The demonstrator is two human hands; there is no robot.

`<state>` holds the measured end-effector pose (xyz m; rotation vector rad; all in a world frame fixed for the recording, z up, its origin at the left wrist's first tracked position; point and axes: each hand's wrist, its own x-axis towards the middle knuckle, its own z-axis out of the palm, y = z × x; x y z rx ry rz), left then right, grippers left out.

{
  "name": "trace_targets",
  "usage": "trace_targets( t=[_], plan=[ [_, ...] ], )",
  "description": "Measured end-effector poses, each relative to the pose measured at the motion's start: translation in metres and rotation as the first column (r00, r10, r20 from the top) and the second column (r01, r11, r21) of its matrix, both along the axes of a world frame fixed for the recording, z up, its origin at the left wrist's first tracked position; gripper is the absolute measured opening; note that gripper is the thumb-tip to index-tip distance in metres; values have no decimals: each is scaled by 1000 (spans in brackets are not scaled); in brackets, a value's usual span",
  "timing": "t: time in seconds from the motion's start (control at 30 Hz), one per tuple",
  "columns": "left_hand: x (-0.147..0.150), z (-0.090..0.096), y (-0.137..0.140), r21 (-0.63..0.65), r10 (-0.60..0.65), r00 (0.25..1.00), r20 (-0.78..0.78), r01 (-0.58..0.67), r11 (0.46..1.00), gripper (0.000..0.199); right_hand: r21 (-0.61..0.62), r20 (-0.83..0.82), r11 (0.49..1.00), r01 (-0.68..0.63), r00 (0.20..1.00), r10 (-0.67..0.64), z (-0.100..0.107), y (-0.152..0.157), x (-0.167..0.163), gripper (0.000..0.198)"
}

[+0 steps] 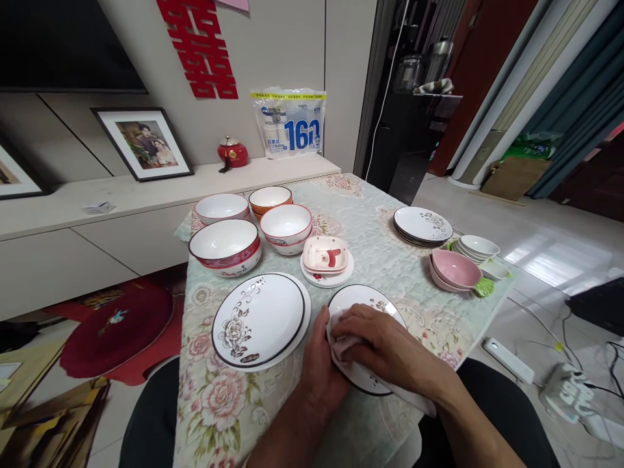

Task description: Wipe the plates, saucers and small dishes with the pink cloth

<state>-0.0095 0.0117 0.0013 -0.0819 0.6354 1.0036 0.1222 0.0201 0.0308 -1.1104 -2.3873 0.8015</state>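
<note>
My left hand point(319, 364) grips the left edge of a white plate point(385, 309) with a dark rim and brown flower print. Over the plate's face, my right hand point(375, 338) presses a pale pinkish cloth point(341, 344), its fingers bent around it. Part of the cloth hangs below my right wrist. Just left of my hands lies another flowered plate point(263, 318) on top of a plain white one. A small stack of rectangular dishes with a red cartoon print point(325, 255) sits on round saucers point(334, 281) beyond my hands.
Stacked bowls point(224, 242) stand at the table's far left. To the right are stacked dark-rimmed plates point(422, 224), pink bowls point(455, 268) and small white bowls point(480, 246). A flowered cloth point(224, 396) covers the table. Behind it, a ledge point(205, 182) holds a framed photo point(143, 143).
</note>
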Motion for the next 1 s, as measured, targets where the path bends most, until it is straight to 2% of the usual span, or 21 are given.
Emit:
trace_targets(
  t=[0.07, 0.17, 0.27, 0.3, 0.37, 0.43, 0.47, 0.57, 0.67, 0.77, 0.87, 1.0],
  plan=[
    [0, -1, 0, 6, -1, 1000, 0, 1, 1000, 43, 12, 23, 999, 34, 999, -34, 3, -2, 2, 18],
    [1, -2, 1, 46, 51, 999, -10, -51, 998, 40, 104, 65, 982, 156, 984, -164, 6, -5, 2, 15],
    [1, -2, 1, 78, 88, 996, -14, -86, 993, 37, 105, 88, 988, 114, 988, -124, 12, -14, -4, 18],
    [1, -2, 1, 77, 64, 998, -5, -63, 995, 39, 88, 106, 993, 82, 990, -92, 14, -19, -7, 21],
    [0, -1, 0, 64, -12, 1000, 20, 11, 998, 44, 82, 164, 995, 56, 984, -68, 14, -29, -12, 42],
    [-1, 1, 0, 41, -38, 999, 26, 37, 998, 43, 155, 244, 983, 95, 961, -131, 9, -38, -18, 64],
    [-2, 2, 1, 32, -25, 999, 22, 24, 999, 42, 214, 284, 969, 122, 942, -181, 6, -41, -20, 69],
    [-2, 5, 2, 36, 36, 999, 1, -36, 999, 42, 346, 385, 928, 141, 880, -277, -1, -46, -24, 64],
    [-2, 7, 3, 91, 41, 999, 17, -42, 995, 44, 388, 448, 917, 93, 851, -276, 0, -46, -23, 55],
    [-1, 6, 3, 184, 27, 999, 47, -35, 982, 44, 439, 422, 893, 96, 856, -299, 4, -44, -18, 56],
    [0, 2, 3, 241, 41, 999, 29, -47, 969, 38, 469, 330, 870, 152, 884, -332, 9, -41, -10, 55],
    [1, -4, 2, 310, 92, 996, -20, -81, 947, 32, 413, 114, 865, 283, 927, -358, 24, -38, 6, 40]
  ],
)
